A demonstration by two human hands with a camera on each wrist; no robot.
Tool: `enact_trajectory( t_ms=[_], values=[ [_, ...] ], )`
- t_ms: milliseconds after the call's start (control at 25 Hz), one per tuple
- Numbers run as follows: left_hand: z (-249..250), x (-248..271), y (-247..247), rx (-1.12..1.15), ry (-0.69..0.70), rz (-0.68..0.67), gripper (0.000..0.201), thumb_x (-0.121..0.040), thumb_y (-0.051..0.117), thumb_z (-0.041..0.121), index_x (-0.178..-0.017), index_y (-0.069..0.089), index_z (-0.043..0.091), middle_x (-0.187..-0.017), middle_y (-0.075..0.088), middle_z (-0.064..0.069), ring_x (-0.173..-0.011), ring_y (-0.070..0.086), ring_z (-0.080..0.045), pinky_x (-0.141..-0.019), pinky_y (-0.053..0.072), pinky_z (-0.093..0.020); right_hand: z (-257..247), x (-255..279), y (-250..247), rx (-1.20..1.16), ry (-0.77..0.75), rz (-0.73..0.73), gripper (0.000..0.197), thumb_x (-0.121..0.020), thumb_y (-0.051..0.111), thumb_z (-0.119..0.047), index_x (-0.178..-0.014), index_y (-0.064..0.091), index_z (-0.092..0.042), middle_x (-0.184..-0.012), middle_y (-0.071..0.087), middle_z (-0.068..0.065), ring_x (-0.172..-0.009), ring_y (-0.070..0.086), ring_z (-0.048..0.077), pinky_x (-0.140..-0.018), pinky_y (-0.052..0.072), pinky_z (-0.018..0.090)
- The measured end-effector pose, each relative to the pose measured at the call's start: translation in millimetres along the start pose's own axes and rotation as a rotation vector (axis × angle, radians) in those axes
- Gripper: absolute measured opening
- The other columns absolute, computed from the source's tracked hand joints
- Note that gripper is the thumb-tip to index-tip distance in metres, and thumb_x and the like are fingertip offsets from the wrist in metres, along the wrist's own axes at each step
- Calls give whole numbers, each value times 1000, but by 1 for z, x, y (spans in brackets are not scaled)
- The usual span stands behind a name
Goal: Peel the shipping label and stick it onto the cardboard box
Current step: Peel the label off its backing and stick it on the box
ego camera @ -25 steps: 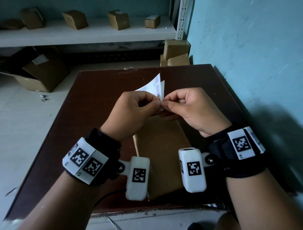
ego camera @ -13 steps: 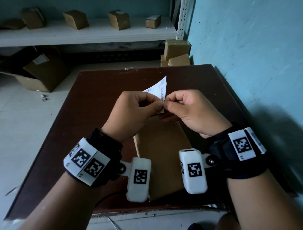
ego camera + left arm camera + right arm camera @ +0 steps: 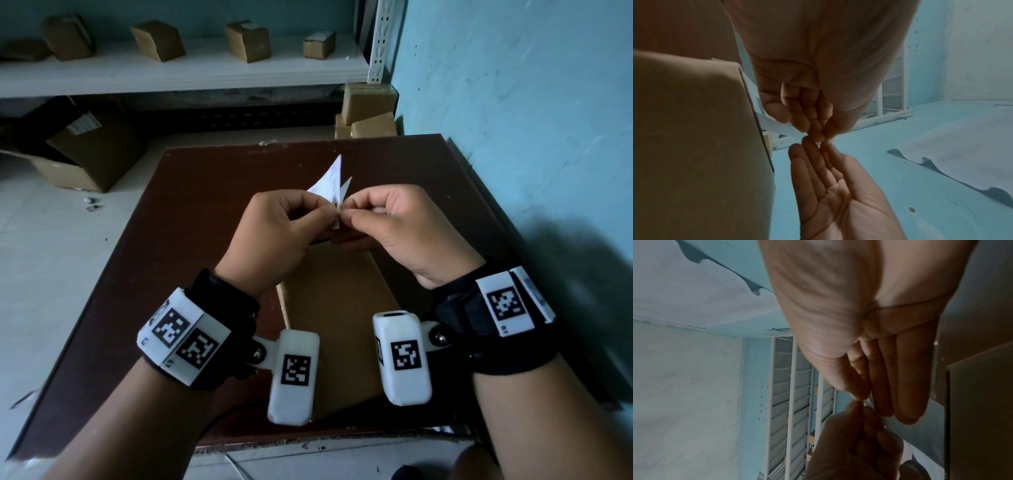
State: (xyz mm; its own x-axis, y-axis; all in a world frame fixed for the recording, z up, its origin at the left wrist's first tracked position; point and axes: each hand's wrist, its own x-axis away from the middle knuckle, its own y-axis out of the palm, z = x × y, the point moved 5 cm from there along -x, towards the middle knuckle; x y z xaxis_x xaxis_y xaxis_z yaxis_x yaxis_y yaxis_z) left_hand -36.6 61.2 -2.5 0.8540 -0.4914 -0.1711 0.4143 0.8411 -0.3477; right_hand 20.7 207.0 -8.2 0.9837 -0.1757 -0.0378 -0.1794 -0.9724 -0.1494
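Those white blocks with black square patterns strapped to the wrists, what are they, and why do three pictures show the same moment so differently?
No machine here: a person works bare-handed. The blocks are small wrist cameras and tracking markers. The wide picture comes from a camera on the head; the two close ones look along each hand at its fingers. The left hand and right hand both pinch one edge of a white shipping label, held above the brown table, where its layers seem to be parting. A cardboard box lies on the table beneath the wrists. More boxes sit on the shelf behind.

The shipping label (image 3: 330, 186) is held between left hand (image 3: 274, 236) and right hand (image 3: 394, 229), above the cardboard box (image 3: 337, 315) laid on the table (image 3: 205, 205).
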Motion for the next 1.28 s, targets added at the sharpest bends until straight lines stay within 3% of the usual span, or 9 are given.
enact_trajectory(
  t_ms=[320,800,1000,1160,1280],
  values=[
    [3,3,0,19,31,19,8,-90,69,12,-86,76,11,-70,72,9,-62,67,4,-56,47,-8,2,0,-2,-38,1,27,13,-88,69,-3,-100,73,2,-81,78,10,-75,77,19,-67,62,27],
    [1,2,-2,48,43,83,7,-87,73,12,-82,77,10,-68,73,7,-59,65,3,-55,46,-9,2,-1,-1,3,-17,27,12,-95,61,-4,-89,70,-1,-82,75,18,-78,76,27,-67,62,34],
    [0,3,1,23,41,61,8,-87,73,13,-80,77,14,-64,72,10,-59,65,2,-55,45,-8,2,-2,3,46,-24,-33,19,-96,56,0,-81,67,-6,-80,73,18,-77,75,25,-67,62,30],
    [-1,3,2,14,26,67,11,-88,72,13,-79,77,8,-66,72,1,-58,64,-1,-55,46,-11,4,-4,3,123,-42,-68,14,-96,54,1,-87,65,1,-88,72,27,-84,74,33,-73,63,40],
    [0,3,2,10,22,52,14,-89,71,14,-79,76,8,-65,71,2,-58,64,-1,-56,46,-12,5,-5,2,160,-51,-69,13,-96,53,-1,-91,63,5,-90,71,26,-85,73,33,-77,63,47]
  ],
)
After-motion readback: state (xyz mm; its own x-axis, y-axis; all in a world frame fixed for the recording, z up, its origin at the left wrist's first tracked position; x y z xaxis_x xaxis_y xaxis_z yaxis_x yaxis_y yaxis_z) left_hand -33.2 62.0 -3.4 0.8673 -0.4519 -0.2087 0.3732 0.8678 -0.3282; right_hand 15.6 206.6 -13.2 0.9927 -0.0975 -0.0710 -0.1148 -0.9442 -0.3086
